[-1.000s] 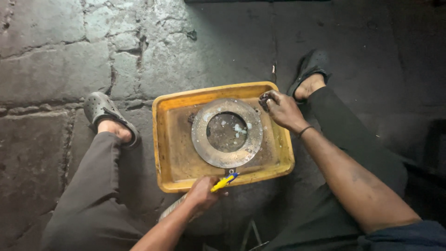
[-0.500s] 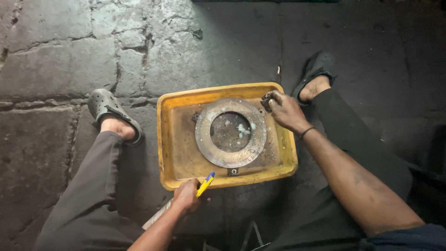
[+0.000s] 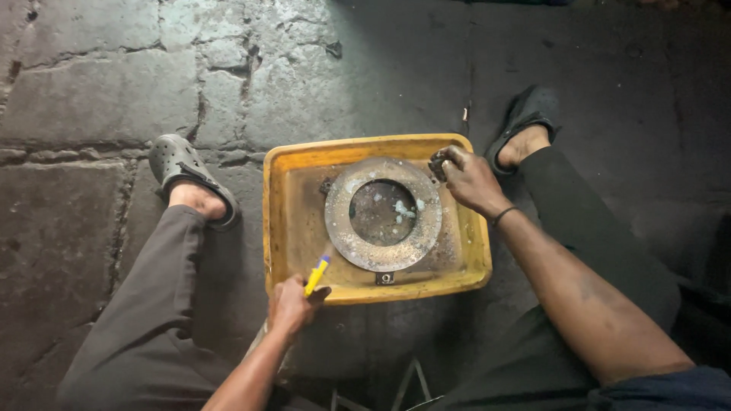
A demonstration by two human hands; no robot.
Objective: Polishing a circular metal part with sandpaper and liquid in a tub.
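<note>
A grimy metal ring plate lies flat in a yellow plastic tray on the stone floor, with wet suds in its central hole. My right hand rests at the ring's far right edge, fingers closed on a small dark part of it. My left hand is at the tray's near rim and holds a small yellow and blue brush, its tip pointing into the tray.
My legs flank the tray, with a grey clog on the left foot and a dark sandal on the right. Cracked stone paving lies all around. Thin metal rods show near the bottom edge.
My left hand has drawn the brush back from the ring's near edge to the tray's near-left rim. My right hand stays on the ring's far right edge.
</note>
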